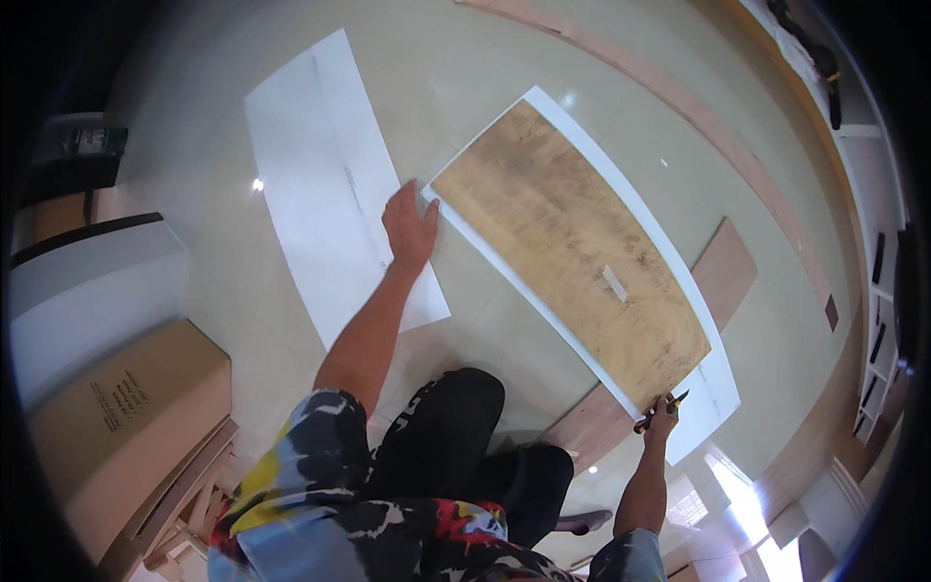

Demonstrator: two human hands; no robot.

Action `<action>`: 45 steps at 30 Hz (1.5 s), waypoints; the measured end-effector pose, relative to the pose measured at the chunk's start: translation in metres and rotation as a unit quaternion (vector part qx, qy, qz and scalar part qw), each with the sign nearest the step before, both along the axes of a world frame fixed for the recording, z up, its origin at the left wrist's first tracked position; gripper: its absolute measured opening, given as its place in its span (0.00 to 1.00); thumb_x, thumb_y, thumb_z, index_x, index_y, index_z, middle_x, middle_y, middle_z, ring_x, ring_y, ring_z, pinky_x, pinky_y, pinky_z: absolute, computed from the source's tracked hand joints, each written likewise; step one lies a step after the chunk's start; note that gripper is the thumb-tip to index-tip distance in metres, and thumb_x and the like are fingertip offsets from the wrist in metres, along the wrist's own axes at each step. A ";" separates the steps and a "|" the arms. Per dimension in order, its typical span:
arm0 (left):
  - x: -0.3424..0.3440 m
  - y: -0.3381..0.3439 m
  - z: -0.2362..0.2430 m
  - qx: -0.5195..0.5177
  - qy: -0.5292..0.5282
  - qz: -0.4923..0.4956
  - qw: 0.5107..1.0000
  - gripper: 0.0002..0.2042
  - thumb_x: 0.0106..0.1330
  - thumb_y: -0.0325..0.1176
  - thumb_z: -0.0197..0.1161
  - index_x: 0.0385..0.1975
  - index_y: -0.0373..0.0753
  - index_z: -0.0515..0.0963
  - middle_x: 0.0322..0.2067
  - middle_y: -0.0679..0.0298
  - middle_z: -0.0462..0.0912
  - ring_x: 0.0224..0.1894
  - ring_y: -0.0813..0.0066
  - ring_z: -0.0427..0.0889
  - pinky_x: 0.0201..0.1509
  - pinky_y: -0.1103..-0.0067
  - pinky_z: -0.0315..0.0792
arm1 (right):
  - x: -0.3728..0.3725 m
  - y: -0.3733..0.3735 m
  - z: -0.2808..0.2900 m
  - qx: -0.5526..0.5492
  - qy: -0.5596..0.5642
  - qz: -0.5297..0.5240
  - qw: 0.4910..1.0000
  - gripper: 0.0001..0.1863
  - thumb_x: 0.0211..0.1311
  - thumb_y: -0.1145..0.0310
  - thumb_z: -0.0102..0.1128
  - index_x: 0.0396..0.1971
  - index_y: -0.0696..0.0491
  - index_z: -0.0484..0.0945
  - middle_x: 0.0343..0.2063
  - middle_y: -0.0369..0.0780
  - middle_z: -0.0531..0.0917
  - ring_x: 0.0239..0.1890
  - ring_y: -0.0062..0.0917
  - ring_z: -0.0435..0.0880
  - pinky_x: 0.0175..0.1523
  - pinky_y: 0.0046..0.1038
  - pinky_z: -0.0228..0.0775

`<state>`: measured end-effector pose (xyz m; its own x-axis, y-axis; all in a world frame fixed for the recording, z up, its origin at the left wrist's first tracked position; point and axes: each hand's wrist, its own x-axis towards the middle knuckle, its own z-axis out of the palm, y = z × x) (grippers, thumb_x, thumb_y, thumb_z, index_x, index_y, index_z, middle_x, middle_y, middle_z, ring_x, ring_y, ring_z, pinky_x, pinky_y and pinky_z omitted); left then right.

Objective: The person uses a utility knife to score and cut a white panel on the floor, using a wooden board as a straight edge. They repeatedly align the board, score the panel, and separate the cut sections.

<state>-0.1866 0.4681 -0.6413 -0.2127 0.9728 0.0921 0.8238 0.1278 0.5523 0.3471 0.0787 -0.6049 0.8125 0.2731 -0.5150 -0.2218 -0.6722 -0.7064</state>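
Note:
My left hand (411, 228) is at the near left corner of a white sheet (621, 184), thumb and fingers on either side of that corner. On the sheet lies a brown, dark-stained rectangular board (562, 209), leaving a white margin along its long sides. A small pale strip (615, 282) is stuck or lying on the board. Beside the board's near right corner, my right hand (661, 419) is closed around a black and yellow utility knife (683, 397), its pointed end facing away from me. The sheet's right end (713, 388) extends past the board.
Another white panel (325, 175) lies left on the glossy floor. Reddish-brown planks (596, 427) run under the sheet, and a long wooden strip (679, 97) curves along the far right. A cardboard box (145, 407) stands at lower left, a white shelf unit (878, 194) at right.

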 end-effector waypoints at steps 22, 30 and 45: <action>-0.003 0.008 0.002 -0.093 0.002 -0.041 0.995 0.26 0.63 0.37 0.59 0.64 0.47 0.70 0.59 0.57 0.68 0.68 0.54 0.59 0.71 0.53 0.48 | -0.028 -0.006 -0.016 -0.218 -0.222 0.139 0.940 0.15 0.65 0.69 0.58 0.46 0.63 0.78 0.37 0.45 0.84 0.38 0.35 0.83 0.45 0.35 0.73; 0.012 -0.007 -0.014 -0.053 0.055 -0.031 0.997 0.20 0.70 0.39 0.55 0.61 0.44 0.70 0.60 0.60 0.67 0.71 0.54 0.55 0.75 0.49 0.39 | -0.060 0.031 -0.001 -0.250 -0.224 0.111 0.936 0.15 0.69 0.70 0.55 0.51 0.62 0.77 0.40 0.44 0.85 0.39 0.31 0.83 0.47 0.34 0.74; 0.007 0.001 -0.016 -0.040 0.045 -0.038 0.997 0.18 0.70 0.39 0.55 0.58 0.45 0.73 0.61 0.64 0.69 0.71 0.55 0.56 0.75 0.49 0.39 | -0.047 0.013 -0.012 -0.269 -0.208 0.038 0.940 0.14 0.66 0.66 0.58 0.45 0.59 0.80 0.33 0.43 0.85 0.34 0.31 0.84 0.40 0.35 0.75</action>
